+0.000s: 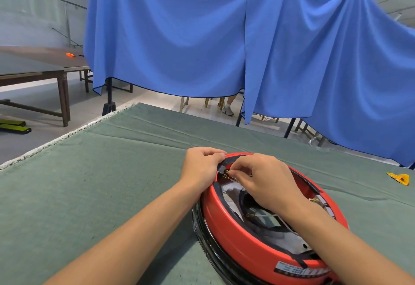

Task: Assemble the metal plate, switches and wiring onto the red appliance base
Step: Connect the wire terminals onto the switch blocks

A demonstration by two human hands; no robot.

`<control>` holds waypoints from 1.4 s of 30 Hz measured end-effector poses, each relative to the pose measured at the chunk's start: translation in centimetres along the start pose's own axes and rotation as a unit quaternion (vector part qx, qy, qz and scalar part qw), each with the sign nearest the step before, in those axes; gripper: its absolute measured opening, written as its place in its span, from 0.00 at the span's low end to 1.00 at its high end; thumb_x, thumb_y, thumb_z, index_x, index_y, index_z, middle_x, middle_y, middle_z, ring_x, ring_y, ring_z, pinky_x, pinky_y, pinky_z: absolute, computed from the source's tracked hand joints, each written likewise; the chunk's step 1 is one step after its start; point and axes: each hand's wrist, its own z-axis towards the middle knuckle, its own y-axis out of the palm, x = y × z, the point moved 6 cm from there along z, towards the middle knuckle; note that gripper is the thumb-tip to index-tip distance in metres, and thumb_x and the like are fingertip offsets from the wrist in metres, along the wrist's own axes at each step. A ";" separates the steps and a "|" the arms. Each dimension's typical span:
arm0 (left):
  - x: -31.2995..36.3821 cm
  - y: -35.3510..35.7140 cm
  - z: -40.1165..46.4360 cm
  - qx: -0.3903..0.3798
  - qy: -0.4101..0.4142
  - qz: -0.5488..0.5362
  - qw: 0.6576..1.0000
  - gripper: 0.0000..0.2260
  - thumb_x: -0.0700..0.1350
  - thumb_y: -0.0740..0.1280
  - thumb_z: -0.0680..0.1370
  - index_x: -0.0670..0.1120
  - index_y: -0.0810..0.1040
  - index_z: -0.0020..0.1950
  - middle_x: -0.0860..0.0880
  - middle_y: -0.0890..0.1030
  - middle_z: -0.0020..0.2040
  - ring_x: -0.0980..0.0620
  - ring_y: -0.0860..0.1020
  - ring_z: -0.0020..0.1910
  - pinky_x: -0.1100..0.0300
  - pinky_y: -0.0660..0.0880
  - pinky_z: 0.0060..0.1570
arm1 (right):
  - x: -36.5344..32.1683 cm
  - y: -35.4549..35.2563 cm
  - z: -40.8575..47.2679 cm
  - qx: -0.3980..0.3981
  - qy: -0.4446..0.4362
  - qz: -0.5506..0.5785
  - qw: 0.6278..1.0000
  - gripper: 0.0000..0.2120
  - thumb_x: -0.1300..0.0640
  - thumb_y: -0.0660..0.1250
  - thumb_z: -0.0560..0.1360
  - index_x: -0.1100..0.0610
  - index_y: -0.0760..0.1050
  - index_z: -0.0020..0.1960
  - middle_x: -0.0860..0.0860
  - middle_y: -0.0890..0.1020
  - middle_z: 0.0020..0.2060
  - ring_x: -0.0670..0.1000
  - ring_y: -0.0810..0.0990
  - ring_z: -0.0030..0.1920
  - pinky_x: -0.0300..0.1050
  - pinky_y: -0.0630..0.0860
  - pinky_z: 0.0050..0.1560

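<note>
Both hands work the far rim of the base (pixel 226 224) on the table (pixel 101 172). Left hand (pixel 199 167) pinches the black switch (pixel 221 169); right hand (pixel 262 179) pinches a brass terminal (pixel 228 175) just inward of it, nearly touching.

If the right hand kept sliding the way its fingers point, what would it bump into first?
Probably the left hand. The right hand points left across the red base, pinching small metal parts at the rim, and the left hand's fingers sit just beyond them.
</note>
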 end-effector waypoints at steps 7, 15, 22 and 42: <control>-0.1 0.0 0.3 0.011 0.007 0.006 1.000 0.11 0.36 0.68 0.74 0.48 0.83 0.35 0.44 0.84 0.39 0.47 0.81 0.41 0.48 0.78 0.54 | -0.6 0.4 0.4 -0.021 -0.016 -0.011 1.000 0.08 0.50 0.64 0.77 0.47 0.82 0.50 0.45 0.83 0.47 0.48 0.77 0.51 0.44 0.69 0.46; -0.3 0.1 0.6 0.005 0.011 0.025 1.000 0.12 0.41 0.67 0.76 0.47 0.83 0.33 0.45 0.84 0.36 0.48 0.80 0.37 0.52 0.77 0.48 | 0.3 1.0 0.2 -0.042 0.025 0.094 0.994 0.05 0.52 0.67 0.76 0.49 0.81 0.43 0.44 0.83 0.38 0.47 0.78 0.42 0.47 0.75 0.46; -0.5 -4.7 2.9 0.068 0.020 0.206 0.976 0.08 0.38 0.62 0.75 0.47 0.80 0.41 0.47 0.84 0.37 0.47 0.79 0.38 0.56 0.76 0.43 | 1.6 -0.7 -0.1 0.064 0.104 0.134 0.983 0.13 0.48 0.64 0.77 0.48 0.78 0.35 0.44 0.81 0.31 0.46 0.77 0.35 0.44 0.72 0.36; -0.4 -3.0 2.1 -0.131 0.127 0.637 0.749 0.08 0.40 0.65 0.74 0.43 0.73 0.34 0.38 0.80 0.46 0.38 0.78 0.48 0.57 0.70 0.39 | 2.3 -0.2 -0.6 0.026 0.160 0.140 0.977 0.09 0.52 0.64 0.76 0.49 0.80 0.40 0.43 0.82 0.35 0.45 0.79 0.39 0.46 0.77 0.41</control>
